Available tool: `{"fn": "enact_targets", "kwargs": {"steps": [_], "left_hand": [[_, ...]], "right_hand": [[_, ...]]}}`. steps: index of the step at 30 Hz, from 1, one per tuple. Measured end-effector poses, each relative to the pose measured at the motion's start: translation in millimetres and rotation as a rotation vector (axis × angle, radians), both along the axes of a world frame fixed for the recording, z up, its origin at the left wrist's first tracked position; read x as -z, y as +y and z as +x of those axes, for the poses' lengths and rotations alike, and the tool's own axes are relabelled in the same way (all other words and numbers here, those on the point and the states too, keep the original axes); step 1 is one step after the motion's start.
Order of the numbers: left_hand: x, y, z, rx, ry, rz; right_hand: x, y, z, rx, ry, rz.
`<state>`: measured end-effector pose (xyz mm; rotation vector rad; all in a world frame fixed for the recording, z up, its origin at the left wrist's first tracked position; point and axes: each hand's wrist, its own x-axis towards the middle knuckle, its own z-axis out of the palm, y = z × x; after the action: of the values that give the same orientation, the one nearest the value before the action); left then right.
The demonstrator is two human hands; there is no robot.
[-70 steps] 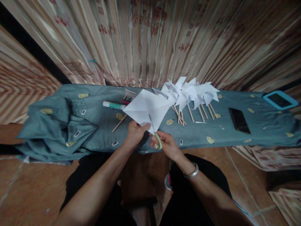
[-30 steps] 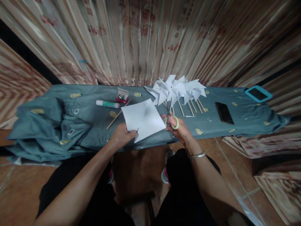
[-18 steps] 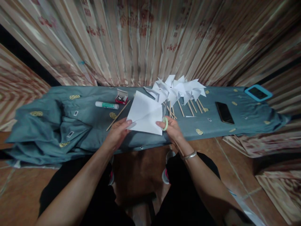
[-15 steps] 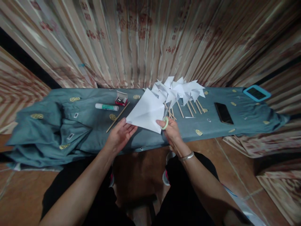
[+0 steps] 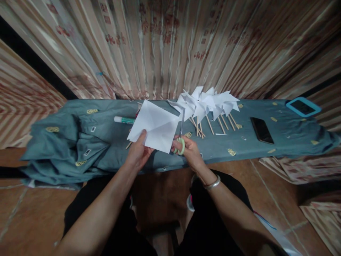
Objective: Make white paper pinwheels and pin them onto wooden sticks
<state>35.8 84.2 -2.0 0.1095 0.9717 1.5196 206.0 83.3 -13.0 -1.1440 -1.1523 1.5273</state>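
A square sheet of white paper (image 5: 157,124) with faint creases is pinched at its lower left edge by my left hand (image 5: 139,151), thumb on top. My right hand (image 5: 191,152) grips a pair of scissors (image 5: 180,144) by the pale green handles. The metal blades point away from me, just past the paper's right edge. Behind the sheet lie several white paper pinwheels (image 5: 198,103) on wooden sticks, bunched together. The paper partly covers a glue stick (image 5: 124,120), and most of a thin wooden stick (image 5: 129,145) is hidden under it.
A blue-green cloth with yellow prints (image 5: 106,110) covers the long narrow table. To the right lie a black phone (image 5: 261,130) and a blue-framed tablet (image 5: 303,106). A patterned curtain (image 5: 160,49) hangs close behind the table.
My left hand now has its thumb over the paper, and the sheet has turned to lie more square. The scissors' blades have come into view beside its right edge.
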Motion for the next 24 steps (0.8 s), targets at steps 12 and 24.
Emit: {"fn": "enact_targets", "kwargs": {"steps": [12, 24], "left_hand": [[-10.1, 5.0, -20.5, -0.115, 0.071, 0.065], [-9.8, 2.1, -12.8, -0.098, 0.078, 0.040]], "right_hand": [[-5.4, -28.9, 12.3, -0.577, -0.058, -0.139], [2.5, -27.8, 8.4, -0.554, -0.024, -0.147]]}}
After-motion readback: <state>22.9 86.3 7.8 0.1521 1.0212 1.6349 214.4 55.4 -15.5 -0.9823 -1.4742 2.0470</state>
